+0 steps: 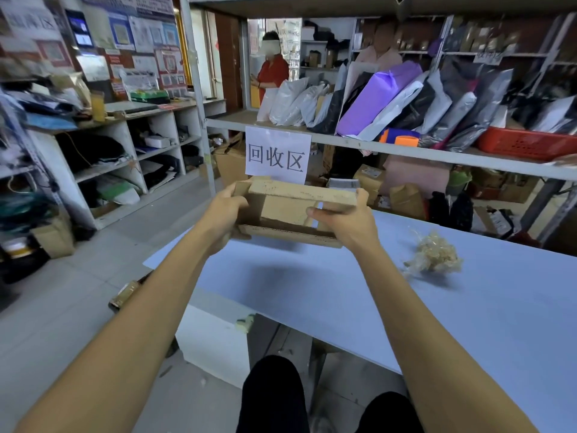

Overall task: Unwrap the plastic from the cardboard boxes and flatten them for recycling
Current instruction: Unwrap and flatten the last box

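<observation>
I hold a brown cardboard box point(285, 210) in the air above the far edge of the pale blue table point(312, 292). Its top flap stands partly open and the inside shows. My left hand point(223, 214) grips the box's left end. My right hand point(346, 220) grips its right end, thumb across the front. A crumpled wad of clear plastic wrap point(432, 253) lies on the table to the right of the box, apart from both hands.
A white paper sign point(277, 154) hangs from the metal shelf point(406, 150) just behind the box. Parcels and a red basket point(524, 142) fill that shelf; cardboard boxes point(370, 179) stand under it. Two people stand in the background. A small box point(125, 295) lies on the floor at left.
</observation>
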